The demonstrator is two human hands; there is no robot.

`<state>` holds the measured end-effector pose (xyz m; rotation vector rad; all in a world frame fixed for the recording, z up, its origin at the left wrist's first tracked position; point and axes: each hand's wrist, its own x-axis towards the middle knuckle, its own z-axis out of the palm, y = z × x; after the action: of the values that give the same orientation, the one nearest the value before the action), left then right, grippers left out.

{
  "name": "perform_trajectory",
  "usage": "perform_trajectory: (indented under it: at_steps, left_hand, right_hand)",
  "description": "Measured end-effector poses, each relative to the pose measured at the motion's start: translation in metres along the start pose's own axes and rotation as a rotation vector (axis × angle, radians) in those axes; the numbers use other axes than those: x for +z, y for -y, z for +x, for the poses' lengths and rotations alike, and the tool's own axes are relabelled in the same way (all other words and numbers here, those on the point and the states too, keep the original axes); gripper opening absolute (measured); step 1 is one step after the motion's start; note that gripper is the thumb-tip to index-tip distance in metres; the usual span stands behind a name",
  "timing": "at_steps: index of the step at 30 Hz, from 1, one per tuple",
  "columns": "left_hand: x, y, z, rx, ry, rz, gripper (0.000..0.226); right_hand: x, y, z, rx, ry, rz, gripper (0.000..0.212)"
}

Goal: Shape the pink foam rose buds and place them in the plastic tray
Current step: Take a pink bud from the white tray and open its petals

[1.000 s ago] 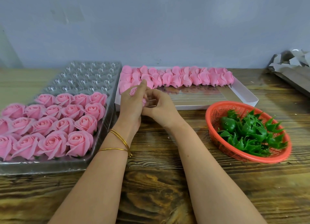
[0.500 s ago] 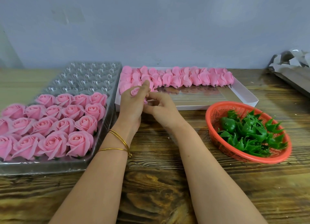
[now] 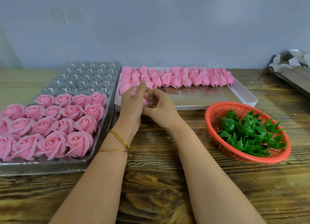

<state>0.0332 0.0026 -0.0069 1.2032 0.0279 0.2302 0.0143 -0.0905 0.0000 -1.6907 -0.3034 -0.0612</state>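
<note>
Left hand (image 3: 130,104) and right hand (image 3: 159,106) gripping pink rose bud (image 3: 135,91)

Two thin gold bangles (image 3: 112,150) on the wrist below the left hand (image 3: 132,104); both forearms (image 3: 209,173) bare.

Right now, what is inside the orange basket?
Green calyx pieces lie piled in the orange basket. The pile covers most of its bottom, so anything beneath them cannot be seen.

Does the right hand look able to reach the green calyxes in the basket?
Likely yes, once freed: right hand and left hand both hold the pink rose bud, but only bare table separates it from the green calyxes.
</note>
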Motion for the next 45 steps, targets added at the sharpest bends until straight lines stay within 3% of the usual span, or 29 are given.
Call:
perform_trajectory:
  at_steps: [15, 20, 24, 27, 31, 42, 45]
  left_hand:
    - [-0.003, -0.003, -0.002, 0.061, 0.021, 0.068, 0.031]
    - [-0.002, -0.003, -0.004, 0.118, -0.026, 0.162, 0.036]
    - [-0.003, -0.005, -0.006, 0.23, -0.111, 0.346, 0.041]
    - [-0.003, -0.004, -0.006, 0.264, -0.075, 0.476, 0.041]
    - [0.001, 0.001, -0.011, 0.322, -0.008, 0.597, 0.031]
    - [0.004, 0.002, -0.013, 0.336, 0.068, 0.574, 0.016]
    - [0.004, 0.0, -0.015, 0.372, 0.08, 0.562, 0.041]
  right_hand:
    - [-0.002, 0.006, -0.003, -0.035, 0.046, 0.02, 0.023]
    - [0.0, 0.008, -0.002, 0.013, -0.035, 0.059, 0.029]
    - [-0.002, 0.007, 0.002, 0.077, -0.157, 0.151, 0.015]
    - [-0.001, 0.01, 0.001, 0.073, -0.157, 0.213, 0.007]
    - [0.002, 0.013, -0.002, 0.002, -0.147, 0.12, 0.018]
    - [0.001, 0.013, -0.002, 0.04, -0.164, 0.069, 0.01]
    - [0.001, 0.014, -0.003, 0.049, -0.161, 0.076, 0.011]
